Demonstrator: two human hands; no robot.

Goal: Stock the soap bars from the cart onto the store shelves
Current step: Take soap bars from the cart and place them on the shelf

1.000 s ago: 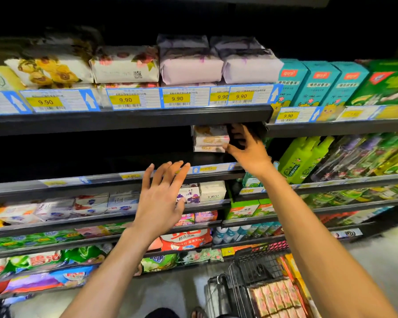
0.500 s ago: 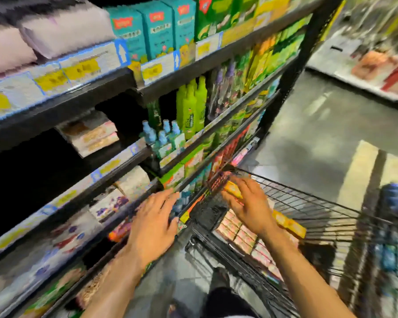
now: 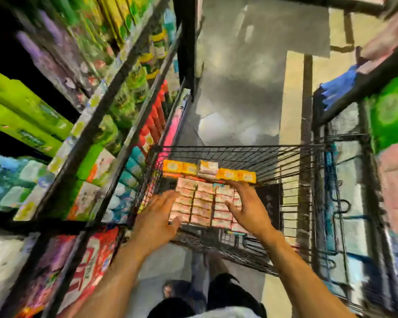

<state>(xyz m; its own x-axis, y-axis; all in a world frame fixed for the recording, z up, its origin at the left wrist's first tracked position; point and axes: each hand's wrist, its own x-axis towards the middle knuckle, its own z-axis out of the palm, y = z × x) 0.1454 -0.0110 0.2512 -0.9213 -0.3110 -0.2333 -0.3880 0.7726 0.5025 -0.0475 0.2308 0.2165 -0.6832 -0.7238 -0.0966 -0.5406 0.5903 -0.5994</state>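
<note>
Over the near edge of the cart [image 3: 216,148], two bare forearms reach in from under the camera. The left hand [image 3: 157,218] sits at the near-left corner of the load, fingers straight and close together, thumb spread toward the packs; it holds nothing. The right hand [image 3: 248,208] lies a little deeper in, toward the cart's right side, palm down, fingers spread and lightly bent, gripping nothing visible. Motion blur hides whether either hand's fingertips touch the wrappers.

Between the two hands lie the soap bars [image 3: 203,203], pale pink packs laid flat in three columns that run from the near edge toward the far wall. Each bar's long axis lies across the cart, left to right, so the hands flank the block at the bars' short ends. The left fingers point at the outer edge of the left column, while the right fingers are over the right column. The right hand looks slightly better placed to grip. The step in hand seems to be gathering a fresh batch, and the likely move is to close in from both ends and lift a row together.

Along the far wall sits a row of yellow packs [image 3: 237,175] with one pale pack among them. Beside the cart's left side stand the store shelves [image 3: 106,125], crowded with goods and blurred.
</note>
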